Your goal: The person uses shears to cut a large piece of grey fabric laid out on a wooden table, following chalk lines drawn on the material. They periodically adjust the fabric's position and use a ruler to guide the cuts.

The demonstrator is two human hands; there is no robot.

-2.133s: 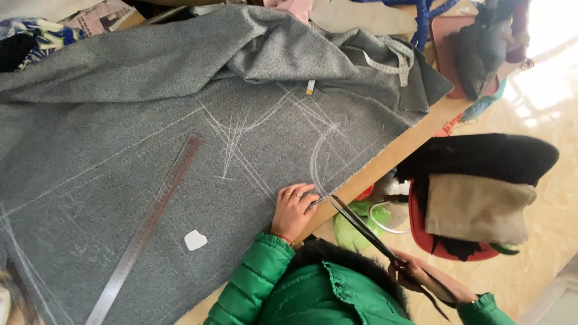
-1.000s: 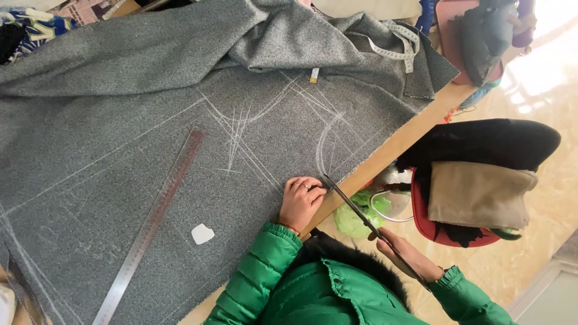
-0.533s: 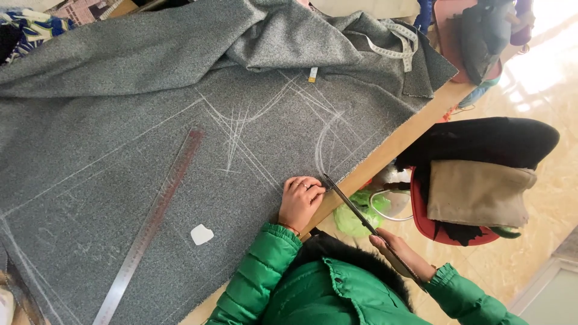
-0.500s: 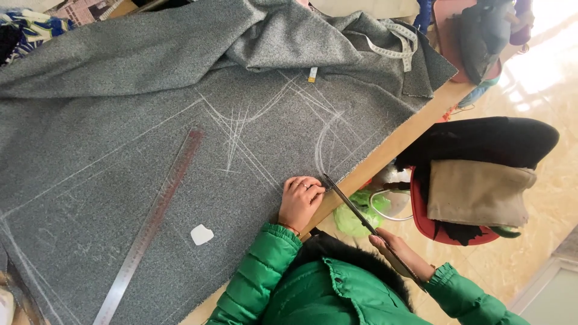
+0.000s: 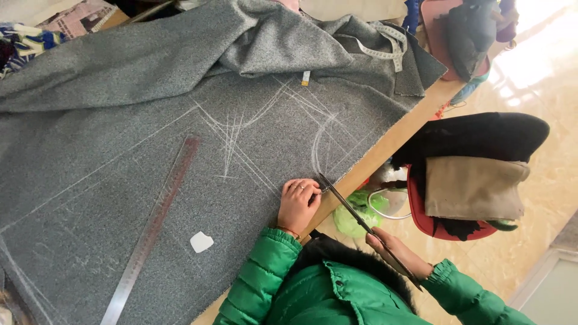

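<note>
One sheet of grey cloth [image 5: 120, 198] covers the wooden table [image 5: 397, 135], its right border lying just inside the table's edge, and every place below is given from that border. The left hand [image 5: 298, 203] rests flat on the cloth just inside it, fingers curled close together and holding nothing. One pair of scissors [image 5: 355, 219] slants out beyond it, tips touching the cloth beside the left fingertips; the right hand [image 5: 400, 254] grips the handles over open floor. Further inside lie one steel ruler [image 5: 153, 225] and one white chalk piece [image 5: 201, 242], with bare cloth between them and the hand.
</note>
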